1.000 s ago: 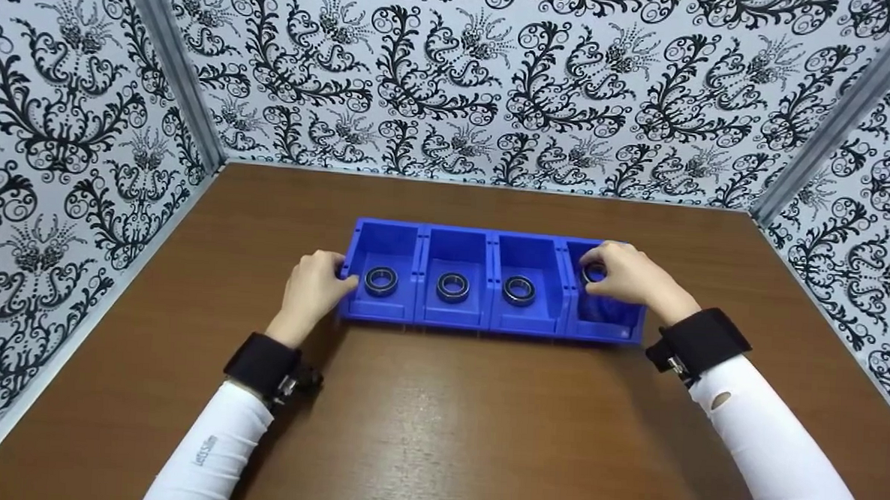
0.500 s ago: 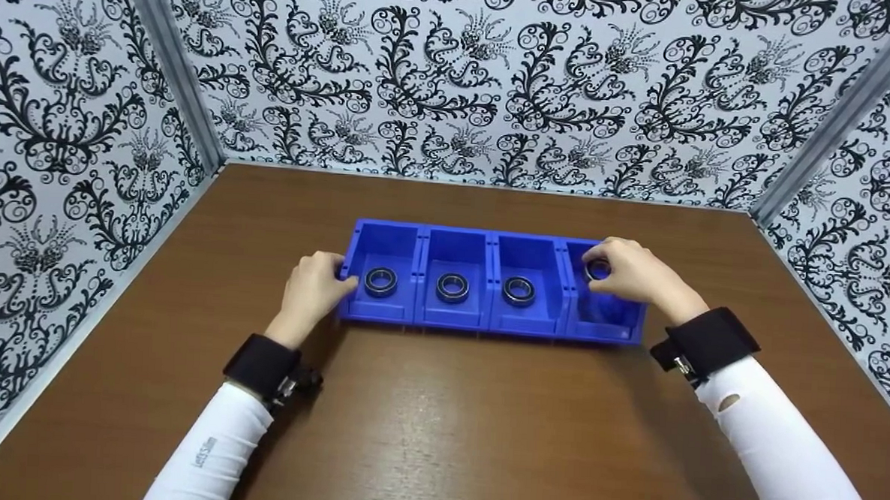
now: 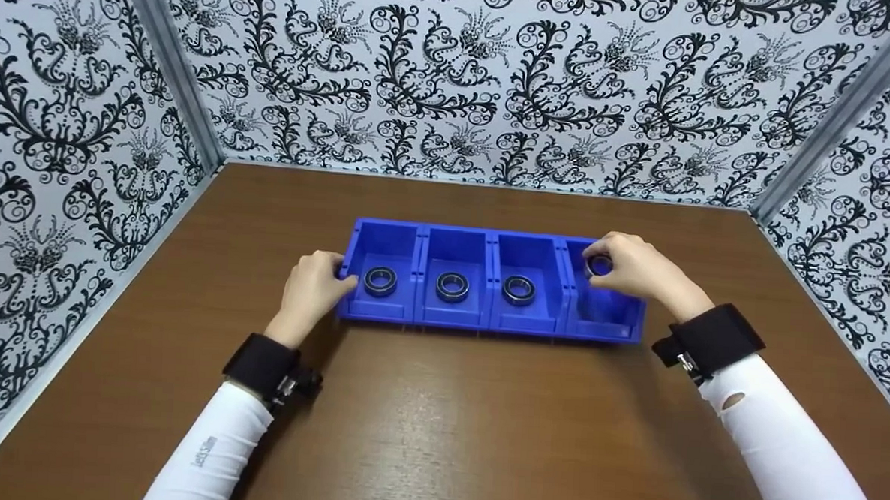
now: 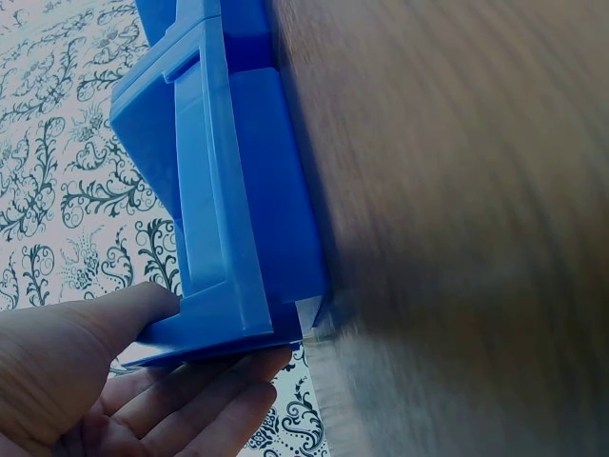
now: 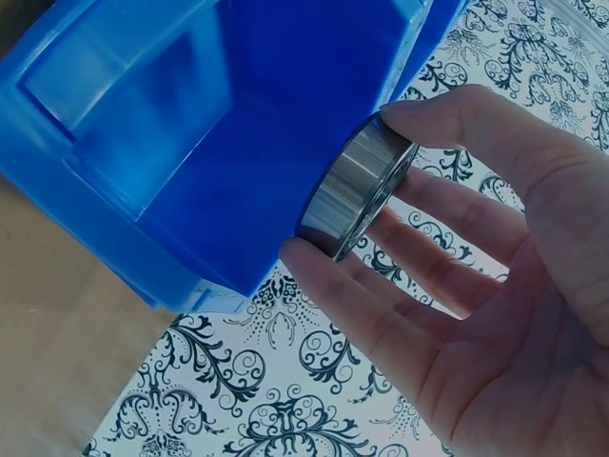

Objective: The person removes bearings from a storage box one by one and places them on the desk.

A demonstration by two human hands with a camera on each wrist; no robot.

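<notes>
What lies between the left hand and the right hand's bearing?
The head view shows three bearings, each in its own compartment of the blue tray, between the left hand and the held bearing.

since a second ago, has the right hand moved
Yes: in the head view, the right hand shifted slightly up and right against the blue bins.

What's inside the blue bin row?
Three bearings, one in each of the left three compartments. The right hand pinches a fourth bearing at the rightmost compartment, hiding part of that interior in the head view.

Left hand (image 4: 62,367) gripping blue bin (image 4: 271,190) by its end, wooden table (image 4: 457,209), patterned wall (image 4: 86,190)
</notes>
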